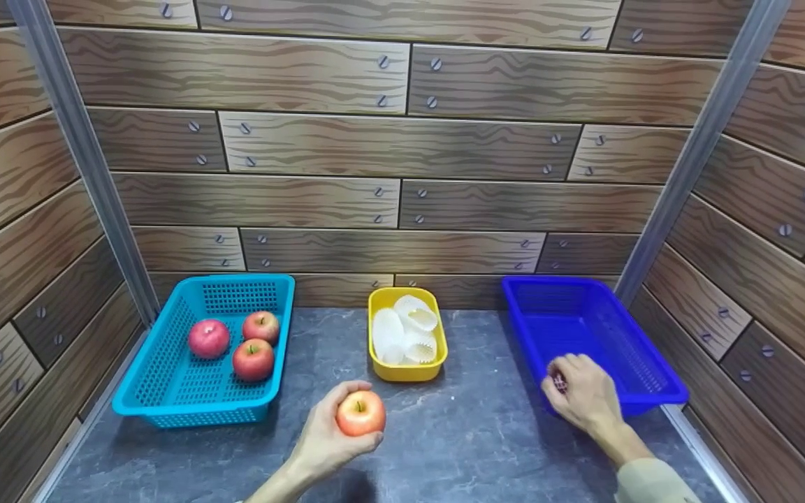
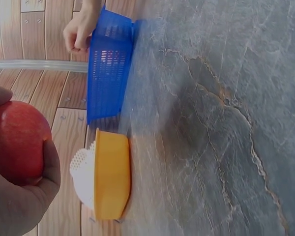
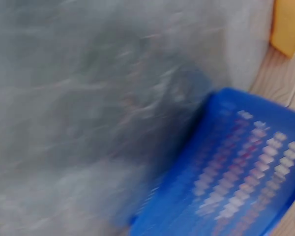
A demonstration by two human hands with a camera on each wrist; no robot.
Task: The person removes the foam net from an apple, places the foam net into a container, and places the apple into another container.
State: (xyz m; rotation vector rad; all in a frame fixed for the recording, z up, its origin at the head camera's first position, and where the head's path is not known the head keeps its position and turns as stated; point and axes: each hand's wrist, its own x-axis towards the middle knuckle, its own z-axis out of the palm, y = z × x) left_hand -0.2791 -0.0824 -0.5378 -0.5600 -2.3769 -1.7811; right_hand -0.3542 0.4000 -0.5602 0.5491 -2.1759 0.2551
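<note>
In the head view, my left hand [image 1: 332, 426] grips a red-yellow apple [image 1: 361, 413], stem upward, above the table's front middle. The left wrist view shows fingers and thumb curled round this apple [image 2: 19, 142]. My right hand [image 1: 584, 392] hangs over the front left part of the blue basket [image 1: 570, 328], its fingers loosely curled. A dark red, net-patterned patch [image 1: 560, 381] shows through the gap by its thumb. Red also shows through the blue basket's side holes [image 2: 108, 56], below the right hand [image 2: 81, 32]. The right hand's palm is hidden.
A turquoise basket [image 1: 200, 413] with three apples [image 1: 254, 360] stands at the left. In the middle, a yellow basket [image 1: 406, 372] holds several white foam nets [image 1: 413, 325]. Wood-patterned walls [image 1: 402, 140] enclose the grey table [image 1: 444, 447] at the back and sides.
</note>
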